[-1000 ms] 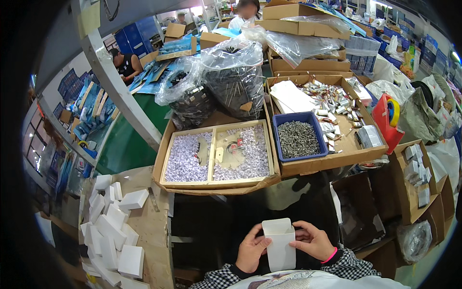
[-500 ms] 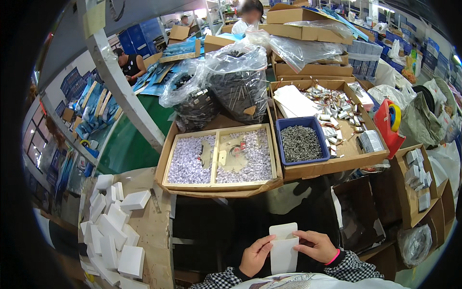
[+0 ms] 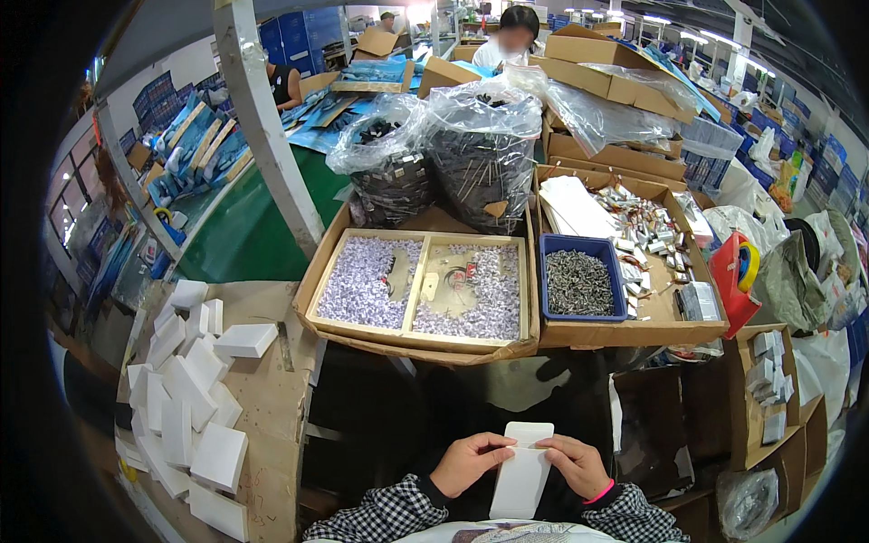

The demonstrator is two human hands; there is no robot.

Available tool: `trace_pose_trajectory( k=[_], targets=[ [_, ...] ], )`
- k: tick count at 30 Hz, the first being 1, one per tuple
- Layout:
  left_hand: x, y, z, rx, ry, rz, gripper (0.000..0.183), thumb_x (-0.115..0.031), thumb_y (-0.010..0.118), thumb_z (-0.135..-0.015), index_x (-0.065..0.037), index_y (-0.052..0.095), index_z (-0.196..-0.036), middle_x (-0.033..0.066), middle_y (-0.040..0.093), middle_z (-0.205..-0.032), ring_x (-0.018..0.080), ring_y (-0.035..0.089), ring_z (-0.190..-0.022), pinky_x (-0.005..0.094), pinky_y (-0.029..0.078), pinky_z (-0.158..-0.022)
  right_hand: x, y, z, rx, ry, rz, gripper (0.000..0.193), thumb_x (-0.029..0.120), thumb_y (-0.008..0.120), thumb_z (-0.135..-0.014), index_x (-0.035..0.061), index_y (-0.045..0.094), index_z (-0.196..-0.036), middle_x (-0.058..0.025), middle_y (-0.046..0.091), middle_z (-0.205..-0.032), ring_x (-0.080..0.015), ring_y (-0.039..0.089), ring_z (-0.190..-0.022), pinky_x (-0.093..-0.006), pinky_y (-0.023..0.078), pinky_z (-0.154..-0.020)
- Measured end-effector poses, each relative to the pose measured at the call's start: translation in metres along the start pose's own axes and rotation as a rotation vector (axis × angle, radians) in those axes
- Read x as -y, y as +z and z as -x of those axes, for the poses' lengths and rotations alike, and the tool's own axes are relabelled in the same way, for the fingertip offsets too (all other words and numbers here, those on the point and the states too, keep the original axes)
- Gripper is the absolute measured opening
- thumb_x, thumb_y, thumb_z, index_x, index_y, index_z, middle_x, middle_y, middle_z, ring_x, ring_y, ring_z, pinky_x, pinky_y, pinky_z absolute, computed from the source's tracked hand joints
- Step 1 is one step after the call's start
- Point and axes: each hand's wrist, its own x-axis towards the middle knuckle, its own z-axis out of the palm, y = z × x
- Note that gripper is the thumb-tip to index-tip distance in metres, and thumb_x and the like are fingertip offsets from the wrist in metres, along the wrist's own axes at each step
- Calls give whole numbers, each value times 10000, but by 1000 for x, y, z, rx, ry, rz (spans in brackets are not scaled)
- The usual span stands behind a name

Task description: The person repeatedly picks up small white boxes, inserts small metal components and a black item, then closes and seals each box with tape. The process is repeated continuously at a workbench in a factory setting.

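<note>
A slim white carton is held upright close to my body, slightly tilted, its top flap pointing away from me. My left hand pinches its upper left edge, the thumb and index finger near the flap's fold. On the other side, my right hand, with a pink band at the wrist, grips the upper right edge in the same way. Whether anything lies inside the carton cannot be seen. A heap of similar white cartons lies on a brown board to the left.
Ahead stand a wooden two-part tray of small whitish pieces and a blue bin of small metal parts. Small silvery packs with wires fill a cardboard box. Plastic bags of black parts stand behind. Co-workers sit farther back.
The view has shifted a little. Both hands keep hold of the carton; its top opening looks narrower, with the fingers closer to the flap's fold, and the carton leans more.
</note>
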Motion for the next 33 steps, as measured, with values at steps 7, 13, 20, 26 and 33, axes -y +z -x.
trace_pose_trajectory(
  k=[7, 13, 20, 26, 33],
  targets=[
    [1, -9, -4, 19, 92, 82, 335, -55, 624, -882, -2, 559, -1206, 88, 609, -1077, 131, 592, -952, 254, 499, -859, 1, 14, -6, -95, 229, -580, 379, 27, 612, -872, -10, 535, -1241, -131, 628, -1118, -158, 601, -993, -270, 468, -879],
    [-9, -23, -14, 234, -62, 170, 380, -25, 593, -891, -8, 505, -1260, 84, 574, -1130, 148, 575, -1022, 275, 492, -898, -6, 9, -15, 19, 254, -510, 437, 11, 615, -872, -43, 476, -1283, -102, 609, -1155, -144, 580, -1042, -264, 467, -910],
    [-1, -20, -9, 135, -20, 35, 323, -41, 600, -891, -20, 557, -1210, 68, 595, -1112, 123, 586, -984, 246, 485, -886, -4, 15, -7, -36, 123, -216, 284, 28, 641, -859, -32, 597, -1133, -72, 647, -1059, -118, 607, -945, -246, 486, -848],
    [9, -17, -1, 189, 286, -180, 276, -73, 600, -901, -24, 576, -1172, 44, 601, -1093, 113, 582, -973, 243, 479, -874, 7, 9, 0, -48, 9, -127, 206, -1, 622, -839, -40, 636, -1041, -124, 654, -1070, -155, 615, -967, -256, 491, -837],
    [15, 2, -4, 184, 165, -12, 151, -131, 571, -934, -23, 616, -1030, 61, 610, -1094, 115, 565, -962, 243, 461, -857, 17, -11, -5, 45, 114, -267, 76, -33, 627, -824, -43, 643, -898, -151, 655, -1013, -170, 617, -896, -276, 494, -822]
  ],
)
